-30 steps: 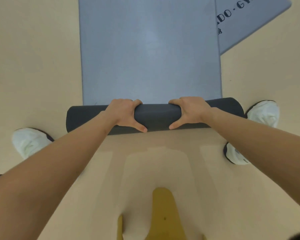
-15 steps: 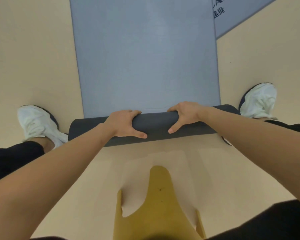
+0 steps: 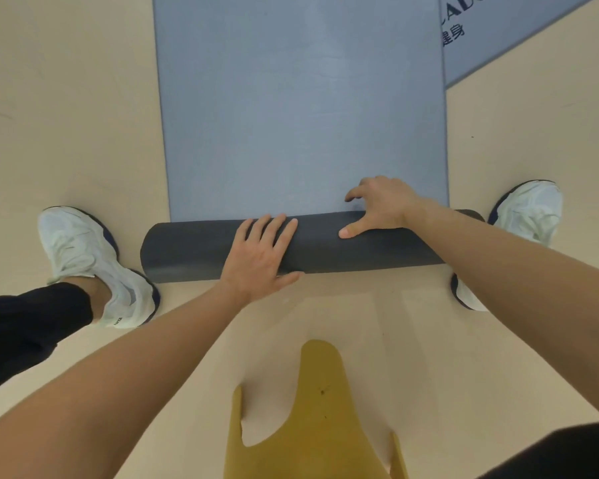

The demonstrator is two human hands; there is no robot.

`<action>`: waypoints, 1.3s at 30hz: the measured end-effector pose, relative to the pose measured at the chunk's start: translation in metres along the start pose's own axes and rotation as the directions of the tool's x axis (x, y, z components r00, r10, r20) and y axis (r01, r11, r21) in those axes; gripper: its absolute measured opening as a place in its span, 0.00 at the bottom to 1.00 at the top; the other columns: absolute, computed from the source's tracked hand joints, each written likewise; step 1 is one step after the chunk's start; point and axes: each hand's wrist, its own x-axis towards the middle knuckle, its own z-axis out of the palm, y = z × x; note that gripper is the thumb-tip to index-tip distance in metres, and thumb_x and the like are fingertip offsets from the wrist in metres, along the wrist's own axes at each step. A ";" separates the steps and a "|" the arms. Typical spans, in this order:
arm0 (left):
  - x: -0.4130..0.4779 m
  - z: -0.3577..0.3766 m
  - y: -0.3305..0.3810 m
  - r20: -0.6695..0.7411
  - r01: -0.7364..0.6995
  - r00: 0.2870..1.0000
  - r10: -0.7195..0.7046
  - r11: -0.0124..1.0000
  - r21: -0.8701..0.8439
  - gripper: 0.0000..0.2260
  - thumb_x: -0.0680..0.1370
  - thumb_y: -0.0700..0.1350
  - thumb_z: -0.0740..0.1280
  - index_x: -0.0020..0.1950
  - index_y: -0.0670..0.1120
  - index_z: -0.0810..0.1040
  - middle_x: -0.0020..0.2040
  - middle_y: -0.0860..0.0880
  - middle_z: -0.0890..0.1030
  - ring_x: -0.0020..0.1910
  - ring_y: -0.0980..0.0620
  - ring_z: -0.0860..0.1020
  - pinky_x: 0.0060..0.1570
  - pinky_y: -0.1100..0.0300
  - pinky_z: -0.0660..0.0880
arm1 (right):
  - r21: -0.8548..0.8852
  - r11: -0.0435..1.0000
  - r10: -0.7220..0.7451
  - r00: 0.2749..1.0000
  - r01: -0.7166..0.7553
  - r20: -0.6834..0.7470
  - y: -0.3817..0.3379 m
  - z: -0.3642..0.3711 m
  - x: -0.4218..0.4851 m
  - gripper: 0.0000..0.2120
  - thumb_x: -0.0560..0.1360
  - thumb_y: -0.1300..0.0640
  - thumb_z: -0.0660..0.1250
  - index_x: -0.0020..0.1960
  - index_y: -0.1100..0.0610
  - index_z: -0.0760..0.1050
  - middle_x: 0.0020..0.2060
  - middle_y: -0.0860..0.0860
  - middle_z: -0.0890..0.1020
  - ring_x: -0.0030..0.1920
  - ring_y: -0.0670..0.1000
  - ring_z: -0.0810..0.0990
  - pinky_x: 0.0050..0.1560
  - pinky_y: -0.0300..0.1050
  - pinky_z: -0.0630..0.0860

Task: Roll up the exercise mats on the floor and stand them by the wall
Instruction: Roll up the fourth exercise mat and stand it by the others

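Left hand (image 3: 256, 257) has flattened atop the roll (image 3: 194, 250), whose axis runs left-right.

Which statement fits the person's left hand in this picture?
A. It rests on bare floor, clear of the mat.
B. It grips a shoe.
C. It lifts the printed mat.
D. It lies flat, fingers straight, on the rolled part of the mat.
D: the left hand lies with straight fingers across the mat's dark roll.
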 end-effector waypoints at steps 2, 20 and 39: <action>0.011 0.000 -0.010 -0.034 -0.026 0.999 0.025 0.999 -0.030 0.43 0.76 0.74 0.58 0.80 0.45 0.63 0.75 0.43 0.71 0.71 0.40 0.71 0.72 0.42 0.65 | -0.062 0.998 -0.027 0.993 0.020 -0.117 -0.001 -0.002 -0.004 0.45 0.65 0.22 0.66 0.73 0.48 0.72 0.65 0.51 0.76 0.66 0.57 0.73 0.63 0.55 0.69; 0.119 -0.056 -0.067 0.141 0.315 0.947 -0.288 0.915 -0.250 0.36 0.74 0.76 0.60 0.76 0.59 0.71 0.72 0.50 0.75 0.70 0.44 0.72 0.71 0.47 0.61 | -0.283 0.959 -0.133 0.914 0.022 -0.383 -0.001 0.037 -0.001 0.54 0.68 0.19 0.57 0.83 0.51 0.50 0.78 0.56 0.63 0.77 0.61 0.61 0.77 0.68 0.54; 0.101 -0.033 -0.060 -0.131 0.174 0.976 -0.173 0.985 -0.005 0.52 0.66 0.77 0.67 0.82 0.49 0.59 0.79 0.44 0.66 0.78 0.42 0.63 0.79 0.41 0.53 | -0.150 0.989 -0.038 0.975 0.005 -0.219 0.020 -0.071 0.056 0.47 0.67 0.16 0.49 0.80 0.37 0.54 0.77 0.50 0.65 0.75 0.60 0.62 0.75 0.65 0.50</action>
